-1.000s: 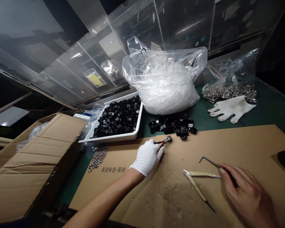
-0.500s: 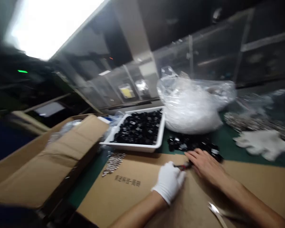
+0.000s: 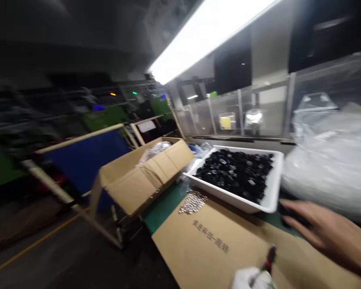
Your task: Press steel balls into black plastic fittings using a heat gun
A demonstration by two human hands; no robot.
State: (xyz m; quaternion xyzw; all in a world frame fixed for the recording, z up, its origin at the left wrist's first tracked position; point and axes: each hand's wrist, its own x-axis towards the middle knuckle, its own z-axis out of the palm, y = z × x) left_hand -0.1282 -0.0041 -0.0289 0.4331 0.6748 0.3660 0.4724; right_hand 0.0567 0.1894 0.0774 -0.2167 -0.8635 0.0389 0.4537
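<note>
Reaching in from the right edge of the head view, the bare right hand point(image 3: 327, 228) extends toward the near right corner of the white tray point(image 3: 225, 195). Its fingers point leftward, thumb below and index above, with only a narrow space between them. Something dark point(image 3: 295, 216) shows there, but blur keeps me from telling whether it is pinched or merely behind them.

Low in the same view, the gloved left hand point(image 3: 251, 279) is cut off by the frame. Its fingers look curled closed around a red-and-black tool point(image 3: 270, 257), the dark tip angled up and away from the glove — probably to leave the working end clear of the cloth.

White walls surround the heap of black parts point(image 3: 234, 172), likely so the loose pieces cannot scatter. Small shiny pieces point(image 3: 194, 202) lie in a patch just in front of the tray, by the edge of the cardboard sheet point(image 3: 183, 237); that sheet perhaps protects the green surface point(image 3: 165, 206) beneath. The bulging clear bag point(image 3: 333, 164) sits beyond the right hand, beside the tray — and the open carton point(image 3: 138, 186) stands to the tray's left.
</note>
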